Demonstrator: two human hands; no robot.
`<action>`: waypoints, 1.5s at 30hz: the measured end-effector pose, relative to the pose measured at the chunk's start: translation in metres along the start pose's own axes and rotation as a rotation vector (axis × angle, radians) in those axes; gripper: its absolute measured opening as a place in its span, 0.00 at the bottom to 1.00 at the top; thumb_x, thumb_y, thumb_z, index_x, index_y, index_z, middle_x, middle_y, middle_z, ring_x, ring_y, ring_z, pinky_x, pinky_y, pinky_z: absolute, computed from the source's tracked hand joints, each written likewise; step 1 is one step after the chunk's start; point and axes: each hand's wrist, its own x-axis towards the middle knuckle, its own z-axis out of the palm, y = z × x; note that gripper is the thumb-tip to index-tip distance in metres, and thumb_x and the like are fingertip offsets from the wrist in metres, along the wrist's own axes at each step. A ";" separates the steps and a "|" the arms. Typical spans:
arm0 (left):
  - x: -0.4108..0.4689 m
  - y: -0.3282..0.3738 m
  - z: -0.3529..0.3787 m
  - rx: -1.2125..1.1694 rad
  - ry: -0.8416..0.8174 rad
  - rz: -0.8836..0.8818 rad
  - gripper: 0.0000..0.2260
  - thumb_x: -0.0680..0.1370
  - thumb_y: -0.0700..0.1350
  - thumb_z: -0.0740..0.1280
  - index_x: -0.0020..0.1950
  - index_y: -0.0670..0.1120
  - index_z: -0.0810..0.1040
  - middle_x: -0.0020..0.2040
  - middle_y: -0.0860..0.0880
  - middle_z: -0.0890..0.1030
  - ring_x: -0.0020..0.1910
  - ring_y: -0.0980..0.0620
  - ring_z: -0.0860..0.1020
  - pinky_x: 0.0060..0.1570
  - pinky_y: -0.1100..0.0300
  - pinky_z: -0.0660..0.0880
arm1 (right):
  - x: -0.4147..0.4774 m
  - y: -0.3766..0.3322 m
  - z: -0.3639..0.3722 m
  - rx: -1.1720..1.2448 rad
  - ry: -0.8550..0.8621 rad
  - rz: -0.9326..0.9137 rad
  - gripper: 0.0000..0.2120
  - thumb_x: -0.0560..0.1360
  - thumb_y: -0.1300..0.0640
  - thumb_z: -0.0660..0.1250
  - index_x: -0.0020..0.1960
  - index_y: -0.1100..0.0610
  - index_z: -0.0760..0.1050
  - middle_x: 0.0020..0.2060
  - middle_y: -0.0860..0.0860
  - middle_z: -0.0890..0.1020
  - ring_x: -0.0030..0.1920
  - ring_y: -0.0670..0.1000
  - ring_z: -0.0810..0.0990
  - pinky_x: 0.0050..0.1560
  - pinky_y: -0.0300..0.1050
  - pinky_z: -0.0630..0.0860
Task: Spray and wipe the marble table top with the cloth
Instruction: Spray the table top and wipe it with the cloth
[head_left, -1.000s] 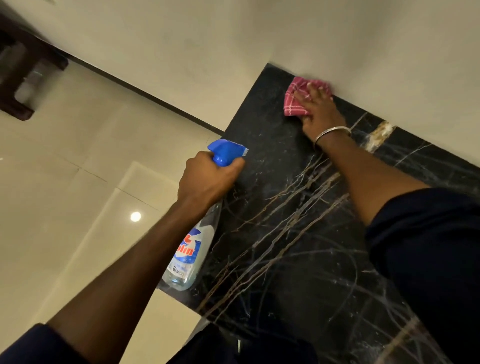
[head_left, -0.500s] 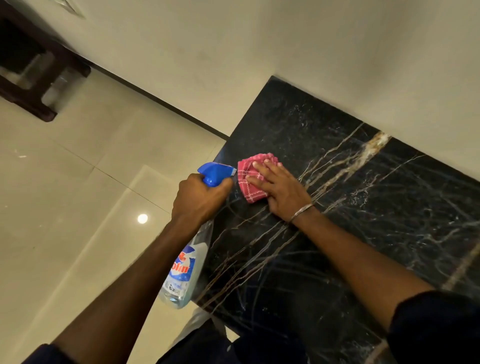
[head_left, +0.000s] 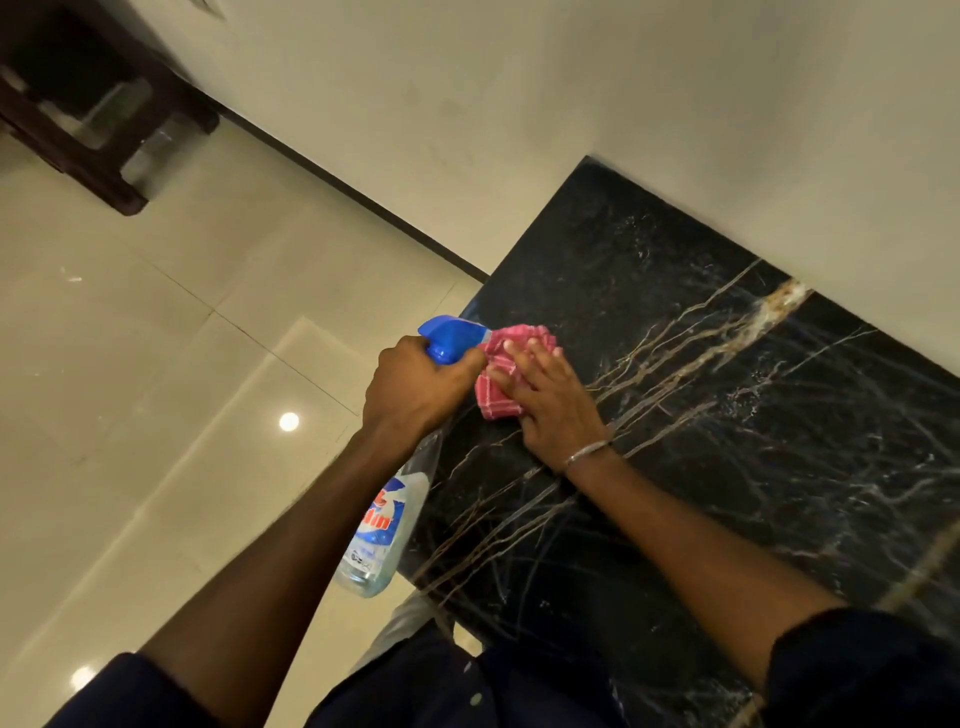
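Observation:
The black marble table top (head_left: 701, 415) with pale gold veins fills the right half of the view and butts against the wall. My right hand (head_left: 550, 400) lies flat on a crumpled red checked cloth (head_left: 498, 379), pressing it onto the marble near the table's left edge. My left hand (head_left: 415, 387) grips the neck of a clear spray bottle (head_left: 382, 530) with a blue trigger head (head_left: 449, 332). The bottle hangs down beside the table's left edge, and its head almost touches the cloth.
A cream wall (head_left: 675, 104) runs along the table's far side. Glossy beige floor tiles (head_left: 156, 389) lie to the left, with a dark skirting line along the wall. Dark wooden furniture legs (head_left: 78, 130) stand at the top left.
My right hand has drawn the cloth from the far corner by the wall back to the left edge, close to the bottle. My left hand stays put with the bottle.

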 end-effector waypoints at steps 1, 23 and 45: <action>0.000 0.002 0.000 -0.001 0.003 0.004 0.20 0.74 0.61 0.67 0.50 0.44 0.77 0.37 0.48 0.78 0.36 0.51 0.77 0.38 0.59 0.70 | -0.005 0.001 0.001 0.001 -0.027 -0.058 0.35 0.71 0.56 0.58 0.78 0.47 0.60 0.79 0.55 0.59 0.79 0.61 0.54 0.77 0.60 0.50; -0.010 -0.011 -0.010 -0.014 0.029 -0.014 0.23 0.73 0.62 0.66 0.54 0.44 0.77 0.42 0.46 0.81 0.41 0.49 0.80 0.43 0.55 0.77 | 0.026 0.034 -0.013 -0.067 -0.065 -0.115 0.34 0.74 0.59 0.66 0.77 0.47 0.61 0.79 0.54 0.59 0.79 0.61 0.55 0.76 0.58 0.50; -0.032 -0.040 -0.040 -0.030 0.088 -0.035 0.14 0.76 0.55 0.67 0.48 0.44 0.77 0.40 0.42 0.81 0.34 0.52 0.75 0.34 0.61 0.71 | 0.066 0.023 -0.018 -0.036 0.053 0.179 0.30 0.78 0.58 0.65 0.78 0.48 0.60 0.80 0.54 0.57 0.79 0.60 0.51 0.78 0.57 0.47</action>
